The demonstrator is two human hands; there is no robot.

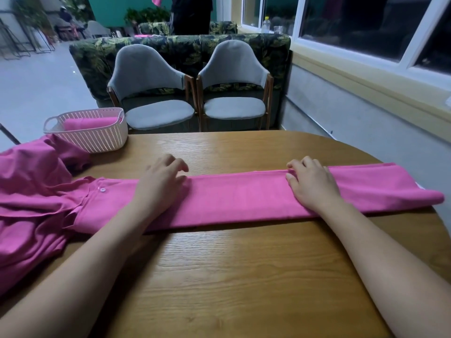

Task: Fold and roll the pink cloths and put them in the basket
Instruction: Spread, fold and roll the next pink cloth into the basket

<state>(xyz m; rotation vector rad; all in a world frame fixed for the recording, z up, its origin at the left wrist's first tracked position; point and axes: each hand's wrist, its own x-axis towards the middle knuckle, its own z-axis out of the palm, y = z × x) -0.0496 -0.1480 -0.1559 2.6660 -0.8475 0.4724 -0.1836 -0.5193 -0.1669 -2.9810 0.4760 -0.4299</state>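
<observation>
Pink cloth (239, 198) lies folded across the counter (231, 276), not yet rolled, my left hand (162, 184) resting on it with slack grip, my right hand (313, 185) pinching its far edge (one roll (90, 123) sits in the basket (97, 141), a heap (29, 191) waits).

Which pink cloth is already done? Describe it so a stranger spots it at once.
On the wooden table, look to the far left corner, where a pale slotted basket stands. The rolled pink cloth lies inside it. Unlike the long folded strip under the left hand and right hand, or the crumpled heap at the left, it is a tight cylinder off the tabletop.
</observation>
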